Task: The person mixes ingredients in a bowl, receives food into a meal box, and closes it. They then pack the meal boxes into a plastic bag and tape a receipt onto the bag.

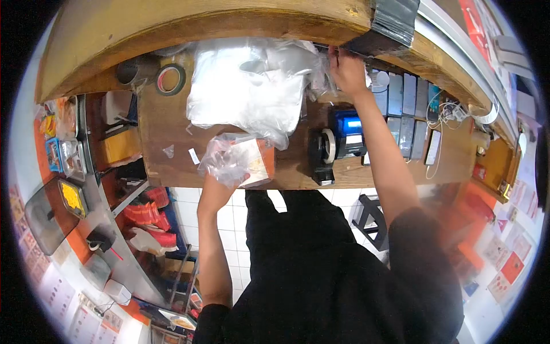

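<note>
My left hand (220, 182) is closed on a crumpled clear plastic bag (220, 157) at the table's near edge. Against the bag and my fingers lies a white and orange box (259, 160). My right hand (346, 70) reaches to the far side of the table, under the wooden shelf edge; its fingertips are partly hidden, and what they touch cannot be made out. Just left of it spreads a large pile of clear plastic bags (246, 86). A blue and black tape dispenser (347, 135) stands beside my right forearm.
Phones (408, 94) lie in rows at the right, with white cables (447, 114) beside them. A tape roll (170, 79) sits at the far left of the table (166, 123). The wooden shelf (229, 23) overhangs the far side. A black stool (372, 221) stands below.
</note>
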A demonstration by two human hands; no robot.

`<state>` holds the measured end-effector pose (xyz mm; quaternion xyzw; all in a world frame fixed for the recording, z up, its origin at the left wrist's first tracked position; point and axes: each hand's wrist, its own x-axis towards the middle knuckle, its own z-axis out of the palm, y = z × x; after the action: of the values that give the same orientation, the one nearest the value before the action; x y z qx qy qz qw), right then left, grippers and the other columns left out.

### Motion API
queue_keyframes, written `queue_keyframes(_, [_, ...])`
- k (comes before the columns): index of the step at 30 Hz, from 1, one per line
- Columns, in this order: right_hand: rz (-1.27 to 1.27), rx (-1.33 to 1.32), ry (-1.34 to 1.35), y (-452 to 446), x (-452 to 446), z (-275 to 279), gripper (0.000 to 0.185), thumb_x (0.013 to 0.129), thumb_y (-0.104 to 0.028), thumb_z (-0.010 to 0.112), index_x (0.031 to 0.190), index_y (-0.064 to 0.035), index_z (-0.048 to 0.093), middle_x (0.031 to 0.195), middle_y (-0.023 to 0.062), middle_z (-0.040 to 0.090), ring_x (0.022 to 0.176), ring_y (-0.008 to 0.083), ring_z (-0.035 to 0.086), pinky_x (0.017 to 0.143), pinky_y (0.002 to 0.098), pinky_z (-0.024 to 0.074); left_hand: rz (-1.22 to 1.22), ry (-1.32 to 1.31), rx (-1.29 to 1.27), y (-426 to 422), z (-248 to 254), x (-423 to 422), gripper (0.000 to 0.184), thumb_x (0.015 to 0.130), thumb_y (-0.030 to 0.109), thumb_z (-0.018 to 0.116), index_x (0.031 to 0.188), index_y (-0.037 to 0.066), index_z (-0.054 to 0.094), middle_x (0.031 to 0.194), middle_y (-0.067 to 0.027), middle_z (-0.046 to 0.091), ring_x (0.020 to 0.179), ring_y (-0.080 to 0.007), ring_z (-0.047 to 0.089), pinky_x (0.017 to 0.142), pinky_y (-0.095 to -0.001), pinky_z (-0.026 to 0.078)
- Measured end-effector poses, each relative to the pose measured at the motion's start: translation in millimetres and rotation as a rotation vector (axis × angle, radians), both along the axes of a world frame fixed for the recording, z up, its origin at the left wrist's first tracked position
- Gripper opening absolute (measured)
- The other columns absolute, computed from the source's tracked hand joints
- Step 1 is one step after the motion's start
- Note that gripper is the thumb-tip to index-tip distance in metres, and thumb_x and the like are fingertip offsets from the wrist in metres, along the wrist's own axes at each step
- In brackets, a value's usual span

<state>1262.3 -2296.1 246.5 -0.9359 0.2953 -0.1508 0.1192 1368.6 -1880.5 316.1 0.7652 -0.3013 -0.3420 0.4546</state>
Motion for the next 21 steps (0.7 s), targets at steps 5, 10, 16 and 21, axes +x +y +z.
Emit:
queue_keyframes(5, [0.038, -0.193, -0.177, 8, 11, -2, 0.016, 0.096, -0.014, 0.055, 0.101, -0.0031, 0.065, 0.105, 0.0267, 0.066, 0.096, 0.0482, 0.063, 0.082, 0.0529, 0.0501, -0.022, -0.115, -0.008, 21, -20, -11, 0.033, 0.085, 0.003, 0.075, 0.116, 0.002, 0.065, 0.120, -0.0157, 0.064, 0.109, -0.0306, 0.062, 0.095, -0.0390, 0.049])
queue_keyframes(10, [-0.078, 0.683, -0.175, 121, 1, 55, 0.011, 0.091, -0.004, 0.067, 0.101, -0.0028, 0.072, 0.087, 0.0064, 0.074, 0.080, 0.0087, 0.064, 0.073, 0.0278, 0.0507, 0.033, -0.281, 0.028, 43, -51, -32, 0.023, 0.085, 0.002, 0.075, 0.108, 0.002, 0.070, 0.106, -0.0098, 0.069, 0.102, -0.0249, 0.065, 0.092, -0.0376, 0.050])
queue_keyframes(16, [0.040, 1.188, -0.064, 287, -1, 54, 0.008, 0.088, -0.001, 0.070, 0.094, 0.0020, 0.074, 0.086, 0.0109, 0.072, 0.076, 0.0145, 0.067, 0.069, 0.0300, 0.0538, 0.263, -0.339, -0.125, 48, -65, -51, 0.026, 0.085, -0.001, 0.074, 0.110, 0.002, 0.069, 0.109, -0.0107, 0.071, 0.103, -0.0196, 0.065, 0.093, -0.0349, 0.050])
queue_keyframes(21, [0.173, 0.933, -0.091, 298, -14, 63, 0.017, 0.089, 0.001, 0.066, 0.104, 0.0017, 0.075, 0.091, 0.0156, 0.069, 0.076, 0.0229, 0.070, 0.071, 0.0326, 0.0549, 0.342, -0.151, -0.203, 37, -42, -60, 0.029, 0.085, -0.001, 0.071, 0.112, 0.001, 0.065, 0.109, -0.0089, 0.065, 0.100, -0.0189, 0.062, 0.091, -0.0337, 0.049])
